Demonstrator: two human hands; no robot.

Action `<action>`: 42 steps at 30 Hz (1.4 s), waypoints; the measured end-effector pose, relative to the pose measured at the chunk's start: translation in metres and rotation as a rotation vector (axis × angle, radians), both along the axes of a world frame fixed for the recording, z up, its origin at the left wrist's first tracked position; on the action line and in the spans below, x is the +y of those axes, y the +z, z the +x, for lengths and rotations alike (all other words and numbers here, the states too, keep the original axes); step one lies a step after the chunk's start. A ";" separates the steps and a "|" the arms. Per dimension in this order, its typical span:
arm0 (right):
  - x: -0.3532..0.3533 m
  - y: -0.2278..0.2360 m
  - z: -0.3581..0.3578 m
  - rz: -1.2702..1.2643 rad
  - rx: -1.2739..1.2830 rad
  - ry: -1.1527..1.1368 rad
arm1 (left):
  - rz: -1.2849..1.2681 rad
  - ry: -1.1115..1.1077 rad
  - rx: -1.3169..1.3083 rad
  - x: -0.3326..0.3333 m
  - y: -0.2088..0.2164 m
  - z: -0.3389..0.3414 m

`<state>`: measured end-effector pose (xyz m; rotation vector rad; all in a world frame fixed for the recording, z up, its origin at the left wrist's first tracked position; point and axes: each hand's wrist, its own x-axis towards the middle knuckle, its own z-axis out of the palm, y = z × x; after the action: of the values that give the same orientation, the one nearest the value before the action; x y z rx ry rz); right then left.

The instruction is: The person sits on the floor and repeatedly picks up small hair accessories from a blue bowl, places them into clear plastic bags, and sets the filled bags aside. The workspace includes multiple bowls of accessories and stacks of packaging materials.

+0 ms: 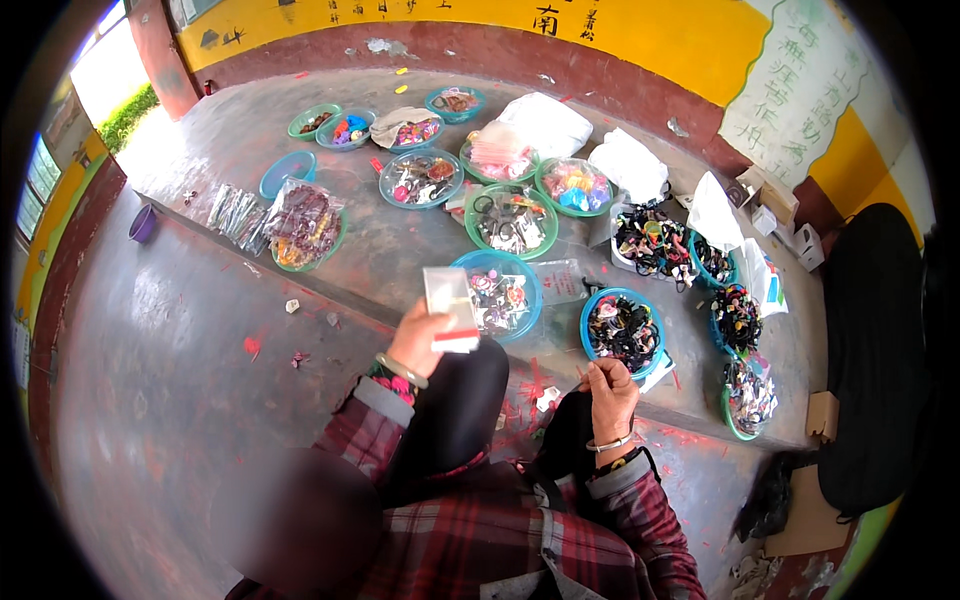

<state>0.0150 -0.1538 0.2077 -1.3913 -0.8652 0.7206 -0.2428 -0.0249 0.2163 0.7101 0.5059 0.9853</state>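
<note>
Bucket (142,226) in purple, far left of the trinket basin (539,298), down on the lower floor (180,380). On the raised floor left of the trinket basin, a bundle of clear-wrapped strips (237,218) just beside a clear bag (303,215) of dark red and yellow pieces, set on a green basin (341,243); a little farther back, a plain blue basin (284,177). Just left of the trinket basin and nearer the knees (468,390), the left hand (412,340), closed, thumb and fingers gripping the lower left edge of a small clear-and-white packet (450,300) with a red band, roughly upright and partly covering the trinket basin's left side. Directly behind the trinket basin, a green-rimmed basin (554,223) of metallic and dark clips. Right of the trinket basin and nearer the knees, the right hand (611,395), fingers bent, thumb and forefinger drawn together, beside the near rim of the hair-tie basin (661,338); cannot tell whether pinching anything fine. Farther right of the trinket basin, a white container (622,261) heaped with dark bands, then a cardboard box (822,415) and, rightmost, a long black cover (876,350).
</note>
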 end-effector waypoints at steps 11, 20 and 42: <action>0.009 -0.003 -0.004 0.014 -0.070 0.029 | -0.245 0.440 0.364 0.088 -0.178 -0.048; 0.016 0.002 -0.011 -0.067 -0.063 0.063 | -0.041 0.488 0.781 0.124 -0.252 -0.061; 0.011 0.018 -0.018 0.053 0.573 0.034 | 0.063 -0.182 0.369 -0.053 0.033 0.046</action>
<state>-0.0029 -0.1423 0.2255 -1.0403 -0.4501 1.0473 -0.1970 -0.0781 0.2489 0.9849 0.7197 0.7036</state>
